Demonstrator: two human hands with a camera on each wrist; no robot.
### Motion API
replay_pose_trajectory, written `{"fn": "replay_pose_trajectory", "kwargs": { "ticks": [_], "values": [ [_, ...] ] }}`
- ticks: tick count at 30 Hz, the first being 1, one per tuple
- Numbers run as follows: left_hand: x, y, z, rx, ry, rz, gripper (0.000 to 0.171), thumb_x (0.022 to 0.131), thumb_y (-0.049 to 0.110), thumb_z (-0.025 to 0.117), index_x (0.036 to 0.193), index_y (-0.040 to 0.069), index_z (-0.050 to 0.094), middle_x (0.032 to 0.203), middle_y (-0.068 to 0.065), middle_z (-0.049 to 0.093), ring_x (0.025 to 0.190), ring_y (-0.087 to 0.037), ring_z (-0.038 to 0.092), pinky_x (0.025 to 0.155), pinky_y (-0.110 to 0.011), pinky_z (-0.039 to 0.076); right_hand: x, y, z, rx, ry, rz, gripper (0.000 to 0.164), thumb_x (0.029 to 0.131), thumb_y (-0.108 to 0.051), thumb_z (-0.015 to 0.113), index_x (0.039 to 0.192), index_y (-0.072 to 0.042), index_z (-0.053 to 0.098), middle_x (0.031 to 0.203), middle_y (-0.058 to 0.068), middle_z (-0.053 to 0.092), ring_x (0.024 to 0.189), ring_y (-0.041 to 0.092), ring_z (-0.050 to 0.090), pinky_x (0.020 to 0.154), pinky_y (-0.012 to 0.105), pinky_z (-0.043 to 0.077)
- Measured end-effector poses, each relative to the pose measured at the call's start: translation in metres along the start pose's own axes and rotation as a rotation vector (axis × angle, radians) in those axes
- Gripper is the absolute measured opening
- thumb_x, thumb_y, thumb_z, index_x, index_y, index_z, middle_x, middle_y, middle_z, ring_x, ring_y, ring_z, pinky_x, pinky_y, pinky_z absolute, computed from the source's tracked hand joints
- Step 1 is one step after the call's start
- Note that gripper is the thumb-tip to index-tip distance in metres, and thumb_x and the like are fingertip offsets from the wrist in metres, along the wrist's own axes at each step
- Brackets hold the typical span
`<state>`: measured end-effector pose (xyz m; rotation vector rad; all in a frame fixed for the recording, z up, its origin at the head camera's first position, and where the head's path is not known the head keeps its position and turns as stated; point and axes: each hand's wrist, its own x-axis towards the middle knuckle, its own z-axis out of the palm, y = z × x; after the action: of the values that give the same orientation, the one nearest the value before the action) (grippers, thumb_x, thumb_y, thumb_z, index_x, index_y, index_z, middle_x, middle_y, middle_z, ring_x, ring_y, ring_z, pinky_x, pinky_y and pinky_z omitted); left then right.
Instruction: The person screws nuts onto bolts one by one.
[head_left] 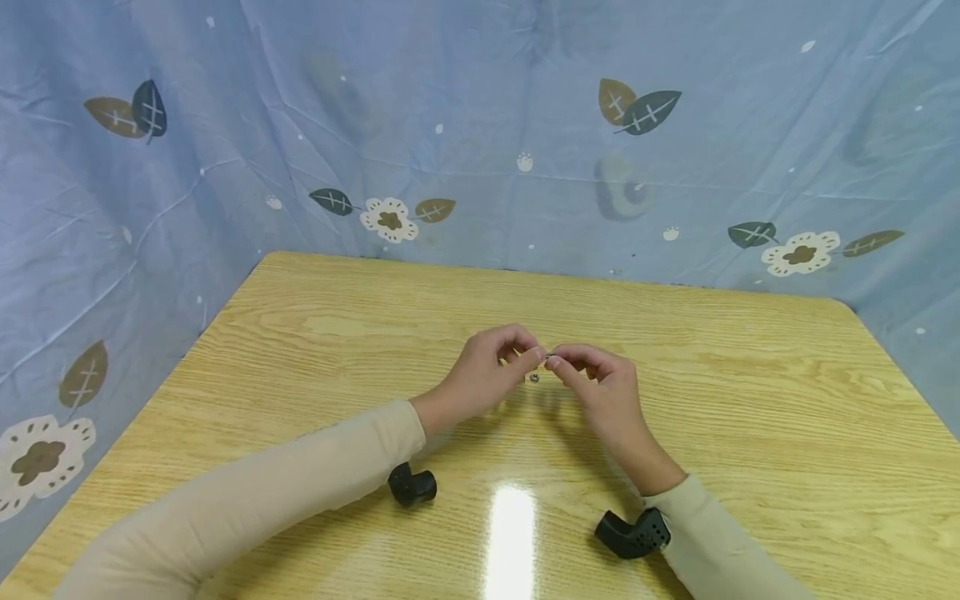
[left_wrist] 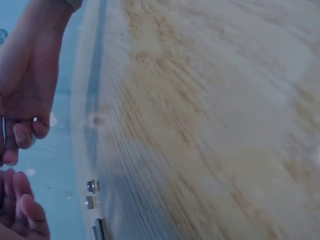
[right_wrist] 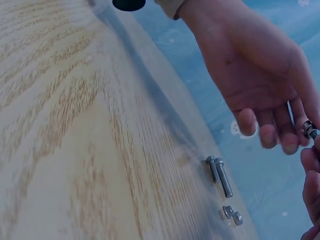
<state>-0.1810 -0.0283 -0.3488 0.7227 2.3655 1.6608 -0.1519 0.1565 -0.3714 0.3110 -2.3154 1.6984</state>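
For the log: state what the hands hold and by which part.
Both hands, left hand and right hand, pinch a small metal bolt with a nut between their fingertips, one at each end. Which end each holds cannot be told.

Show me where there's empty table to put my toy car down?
The wooden table is bare between both hands and the leaf-print cloth, and along its left and right edges. It is crowded under the left hand and right hand, around the loose nut and a bolt.
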Motion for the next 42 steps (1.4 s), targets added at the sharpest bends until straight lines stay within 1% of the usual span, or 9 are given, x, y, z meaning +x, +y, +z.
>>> {"fn": "replay_pose_trajectory", "kwargs": {
  "ticks": [3,5,7,10,14,18,26,34,42],
  "values": [
    [0.0017,-0.0004,0.0001,-0.022,-0.035,-0.034,0.033,0.102,0.033,0.048,0.095,0.005,0.065,0.092,-0.019,0.064,0.081,-0.039,0.060,0.071,-0.038,0.053,-0.0012,-0.0007,0.0003,-0.008,0.005,-0.001,0.014,0.093,-0.019,0.066,0.097,-0.009,0.075,0.089,-0.012,0.070,0.074,0.011,0.055,0.063,0.025,0.041],
    [0.0021,-0.0012,0.0000,-0.029,-0.048,-0.051,0.038,0.103,0.037,0.046,0.096,0.005,0.065,0.093,-0.018,0.064,0.081,-0.040,0.060,0.070,-0.038,0.052,-0.0018,-0.0013,0.0003,-0.013,0.009,0.006,0.014,0.093,-0.020,0.066,0.097,-0.010,0.075,0.090,-0.008,0.071,0.074,0.012,0.055,0.063,0.025,0.041],
    [0.0013,-0.0019,-0.0008,-0.031,-0.039,-0.048,0.030,0.101,0.037,0.049,0.100,0.011,0.064,0.098,-0.012,0.063,0.081,-0.037,0.061,0.065,-0.037,0.052,-0.0017,-0.0021,0.0002,-0.017,0.011,0.013,0.015,0.094,-0.022,0.065,0.098,-0.011,0.075,0.092,-0.006,0.071,0.076,0.012,0.056,0.064,0.025,0.042],
    [-0.0003,-0.0030,-0.0027,-0.021,-0.006,-0.006,0.014,0.097,0.030,0.060,0.106,0.019,0.059,0.105,-0.003,0.059,0.081,-0.028,0.062,0.059,-0.031,0.049,-0.0009,-0.0032,0.0001,-0.021,0.010,0.026,0.017,0.094,-0.024,0.064,0.098,-0.011,0.074,0.092,-0.008,0.071,0.078,0.011,0.057,0.067,0.025,0.043],
    [-0.0009,-0.0032,-0.0038,0.007,0.023,0.074,0.017,0.092,0.016,0.067,0.105,0.020,0.058,0.106,0.004,0.058,0.081,-0.016,0.061,0.059,-0.026,0.048,-0.0002,-0.0033,0.0000,-0.017,0.003,0.031,0.018,0.094,-0.024,0.064,0.099,-0.009,0.074,0.088,-0.014,0.070,0.078,0.011,0.058,0.067,0.025,0.044],
    [-0.0010,-0.0024,-0.0035,0.042,0.032,0.089,0.014,0.092,0.015,0.066,0.102,0.020,0.059,0.104,0.005,0.059,0.079,-0.012,0.062,0.060,-0.025,0.048,0.0000,-0.0020,0.0003,-0.006,-0.002,0.023,0.018,0.094,-0.022,0.064,0.099,-0.008,0.074,0.087,-0.016,0.069,0.077,0.011,0.058,0.067,0.025,0.045],
    [-0.0012,-0.0010,-0.0044,0.043,0.029,0.028,0.006,0.096,0.023,0.062,0.099,0.018,0.061,0.096,0.002,0.062,0.074,-0.017,0.061,0.060,-0.028,0.049,-0.0005,-0.0018,0.0018,0.001,-0.008,-0.001,0.016,0.094,-0.020,0.064,0.098,-0.008,0.074,0.090,-0.011,0.070,0.078,0.012,0.057,0.067,0.024,0.042],
    [-0.0008,-0.0021,-0.0069,-0.013,0.030,0.009,0.009,0.098,0.024,0.059,0.104,0.019,0.062,0.100,0.001,0.063,0.078,-0.035,0.063,0.059,-0.031,0.049,-0.0005,-0.0024,0.0007,-0.023,0.012,0.039,0.021,0.095,-0.024,0.064,0.100,-0.006,0.073,0.088,-0.010,0.071,0.077,0.015,0.058,0.064,0.025,0.044],
    [-0.0004,-0.0025,-0.0097,-0.010,0.041,0.023,0.007,0.095,0.020,0.063,0.102,0.019,0.065,0.101,0.002,0.065,0.082,-0.032,0.067,0.062,-0.033,0.052,0.0002,-0.0043,0.0003,-0.039,0.025,0.043,0.024,0.094,-0.026,0.064,0.101,-0.005,0.073,0.089,-0.007,0.068,0.075,0.015,0.056,0.062,0.026,0.043]
  ]
}}
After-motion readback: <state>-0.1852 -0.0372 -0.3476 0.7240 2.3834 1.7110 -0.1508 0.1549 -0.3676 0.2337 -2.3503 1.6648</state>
